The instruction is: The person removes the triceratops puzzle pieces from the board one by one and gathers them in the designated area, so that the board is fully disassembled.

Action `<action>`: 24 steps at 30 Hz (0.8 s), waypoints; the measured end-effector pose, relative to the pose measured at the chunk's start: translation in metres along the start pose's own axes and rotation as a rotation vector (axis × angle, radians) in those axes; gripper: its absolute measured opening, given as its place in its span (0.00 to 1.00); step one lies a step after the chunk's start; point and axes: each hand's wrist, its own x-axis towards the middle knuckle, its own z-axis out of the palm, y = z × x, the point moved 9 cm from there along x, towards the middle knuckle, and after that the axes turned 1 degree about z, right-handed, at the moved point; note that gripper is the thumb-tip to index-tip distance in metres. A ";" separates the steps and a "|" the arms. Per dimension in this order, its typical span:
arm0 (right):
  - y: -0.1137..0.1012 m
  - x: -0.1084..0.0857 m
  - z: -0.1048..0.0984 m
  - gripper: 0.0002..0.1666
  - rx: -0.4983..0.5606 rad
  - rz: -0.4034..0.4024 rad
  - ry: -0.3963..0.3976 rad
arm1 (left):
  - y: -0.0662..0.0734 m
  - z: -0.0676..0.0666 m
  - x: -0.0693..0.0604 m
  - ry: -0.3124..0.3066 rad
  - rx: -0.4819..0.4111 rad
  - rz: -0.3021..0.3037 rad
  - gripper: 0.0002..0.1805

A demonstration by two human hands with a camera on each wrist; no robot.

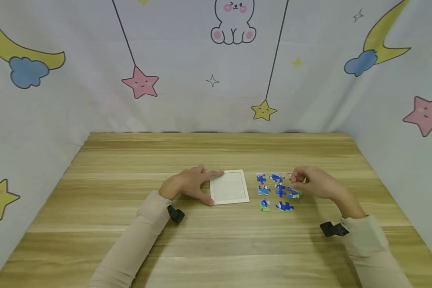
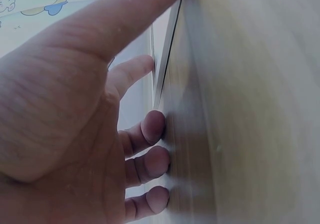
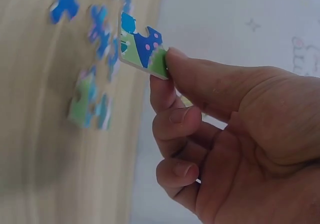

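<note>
In the head view a white square puzzle tray (image 1: 229,188) lies flat on the table. My left hand (image 1: 190,183) is at its left side, thumb on the near left corner and index finger on the far edge. The left wrist view shows those two digits spread along the tray's edge (image 2: 168,52), with the other fingertips lower down beside it. Between thumb and index finger my right hand (image 1: 318,183) pinches a jigsaw piece (image 3: 143,49), blue and green with pink dots. This hand is raised above the right end of the loose jigsaw pieces (image 1: 281,190).
Several blue jigsaw pieces lie in loose rows to the right of the tray, among them a blue one (image 1: 285,206) nearest me. The wooden table (image 1: 216,244) extends around them. A white printed curtain (image 1: 187,48) stands behind the table's far edge.
</note>
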 end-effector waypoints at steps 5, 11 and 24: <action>0.023 -0.012 0.002 0.04 0.046 0.038 -0.030 | 0.000 -0.001 0.000 -0.002 0.002 -0.007 0.56; 0.038 -0.014 0.016 0.04 0.106 0.039 -0.073 | -0.003 0.001 0.002 -0.006 0.008 -0.007 0.55; 0.041 -0.018 0.016 0.04 -0.001 0.070 0.045 | 0.002 -0.002 -0.017 0.058 -0.056 0.088 0.41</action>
